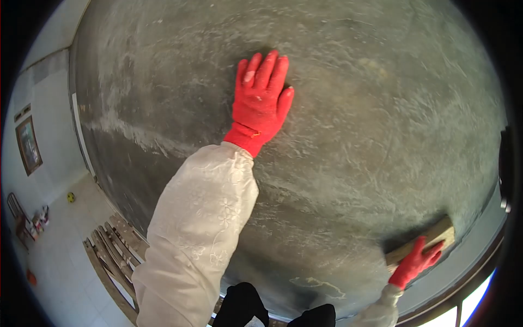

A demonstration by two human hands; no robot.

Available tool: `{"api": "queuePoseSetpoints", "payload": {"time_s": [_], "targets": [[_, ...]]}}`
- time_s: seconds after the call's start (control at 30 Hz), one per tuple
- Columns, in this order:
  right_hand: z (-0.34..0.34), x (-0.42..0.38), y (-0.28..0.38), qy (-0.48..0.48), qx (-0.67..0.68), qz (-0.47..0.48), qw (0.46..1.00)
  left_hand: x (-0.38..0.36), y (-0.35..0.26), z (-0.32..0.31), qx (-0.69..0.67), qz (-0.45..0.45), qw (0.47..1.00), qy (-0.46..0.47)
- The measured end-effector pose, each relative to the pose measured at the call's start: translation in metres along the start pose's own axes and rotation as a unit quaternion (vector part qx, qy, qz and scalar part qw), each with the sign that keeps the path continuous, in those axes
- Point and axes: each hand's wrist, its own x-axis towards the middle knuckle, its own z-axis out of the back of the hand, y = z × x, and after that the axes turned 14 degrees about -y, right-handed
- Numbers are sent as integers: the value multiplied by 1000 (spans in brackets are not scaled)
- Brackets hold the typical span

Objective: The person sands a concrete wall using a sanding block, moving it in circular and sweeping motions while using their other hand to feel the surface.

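Note:
My left hand (260, 101), in a red glove, lies flat on the grey plastered wall (338, 136) with its fingers stretched upward. It holds nothing. Low on the right, my right hand (415, 264), also red-gloved, grips a flat rectangular block (430, 240), wood-coloured, and its face lies along the wall. The thumb and fingers reach over the block's near side; part of the grip is hidden. Pale streaks and rough patches mark the wall's surface. Cream embroidered sleeves cover both my arms.
A slatted wooden bench or platform (111, 256) stands at lower left. Beyond it, a tiled floor (71, 240) carries a yellow ball (71, 197) and a chair (20, 218). A window frame (479, 256) borders the wall at lower right. My dark-clad knees (239, 305) show below.

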Motion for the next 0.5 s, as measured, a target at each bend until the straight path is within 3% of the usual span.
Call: {"api": "queuePoseSetpoints", "payload": {"time_s": [0.07,0.1,0.13,0.17,0.23,0.33,0.37,0.43,0.5], "targets": [[-7,-49,6,-5,32,216,976,-1,-1,1,-37,8,999,-27],[-2,-80,40,8,61,303,951,0,-2,3,-39,6,999,-36],[11,-114,80,71,62,298,950,0,-1,3,-37,10,999,-30],[16,-145,90,97,69,358,926,0,0,3,-59,7,997,-39],[22,-174,110,206,137,510,824,1,1,3,-80,3,996,-46],[24,-182,100,240,149,530,800,-1,7,2,-103,13,993,-48],[24,-169,96,257,128,482,827,-2,13,4,-100,13,994,-51],[16,-142,72,143,96,371,912,-8,23,12,-95,10,995,-42],[5,-85,49,50,52,315,946,-13,29,14,-81,19,996,-41]]}}
